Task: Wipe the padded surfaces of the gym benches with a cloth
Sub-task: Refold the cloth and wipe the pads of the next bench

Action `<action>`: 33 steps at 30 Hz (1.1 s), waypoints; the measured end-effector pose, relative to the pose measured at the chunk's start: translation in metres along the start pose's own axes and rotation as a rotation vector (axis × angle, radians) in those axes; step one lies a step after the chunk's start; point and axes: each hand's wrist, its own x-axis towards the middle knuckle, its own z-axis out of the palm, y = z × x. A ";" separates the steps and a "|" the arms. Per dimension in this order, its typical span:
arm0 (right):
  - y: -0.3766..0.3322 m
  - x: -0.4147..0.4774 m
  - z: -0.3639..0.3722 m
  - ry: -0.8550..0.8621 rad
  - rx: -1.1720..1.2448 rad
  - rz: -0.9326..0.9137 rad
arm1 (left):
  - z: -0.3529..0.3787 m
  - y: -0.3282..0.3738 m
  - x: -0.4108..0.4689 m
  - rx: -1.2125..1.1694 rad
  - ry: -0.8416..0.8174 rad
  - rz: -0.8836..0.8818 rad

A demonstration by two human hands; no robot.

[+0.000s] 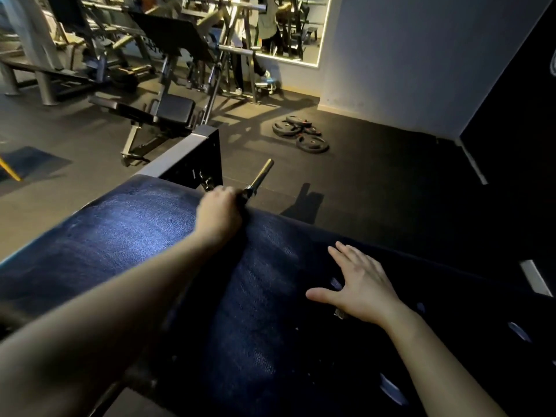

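A dark blue padded bench surface (120,230) fills the lower part of the head view. My left hand (218,213) reaches across to the pad's far edge, its fingers curled over that edge around a small dark bunch that looks like the cloth (244,203); most of the cloth is hidden under the hand. My right hand (361,284) lies flat on the right side of the pad with fingers spread and straight, holding nothing.
A steel bar end (261,176) sticks out just beyond my left hand, beside a black-and-grey machine frame (186,149). Several weight plates (301,132) lie on the rubber floor. Another black bench (174,111) and racks stand further back, by a wall mirror (288,25).
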 end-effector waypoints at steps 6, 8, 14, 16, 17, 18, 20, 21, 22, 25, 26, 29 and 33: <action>0.003 0.000 0.000 -0.031 -0.012 -0.024 | 0.020 0.077 -0.099 -0.202 -0.190 0.520; 0.002 -0.001 0.001 -0.027 -0.008 -0.016 | 0.009 0.028 -0.066 -0.056 -0.090 0.431; 0.001 0.001 0.004 -0.011 0.018 -0.009 | 0.000 0.014 -0.025 -0.024 -0.003 -0.035; 0.003 0.001 0.003 -0.021 0.000 -0.009 | 0.009 0.068 -0.069 -0.140 -0.121 0.130; 0.004 0.002 0.002 -0.033 -0.011 -0.015 | 0.009 0.087 -0.096 -0.191 -0.176 0.236; 0.005 0.002 0.001 -0.042 -0.019 -0.025 | 0.009 0.094 -0.120 -0.234 -0.211 0.310; 0.007 0.002 0.003 -0.032 -0.021 -0.040 | -0.004 0.070 -0.143 -0.248 -0.168 0.373; 0.006 0.001 0.005 -0.023 -0.018 -0.037 | -0.014 0.047 -0.139 -0.191 -0.124 0.354; 0.006 0.001 0.006 -0.016 -0.012 -0.031 | -0.024 0.021 -0.128 -0.115 -0.089 0.298; 0.005 0.003 0.009 -0.012 -0.008 -0.031 | -0.052 -0.054 -0.079 0.078 0.015 -0.055; 0.005 0.002 0.008 -0.012 -0.007 -0.029 | -0.054 -0.059 -0.072 0.067 0.060 -0.141; 0.004 0.002 0.008 -0.008 -0.018 -0.030 | -0.027 -0.003 -0.100 -0.028 0.071 -0.098; 0.008 0.006 0.009 -0.008 -0.061 -0.046 | -0.009 0.078 -0.187 -0.202 -0.115 0.358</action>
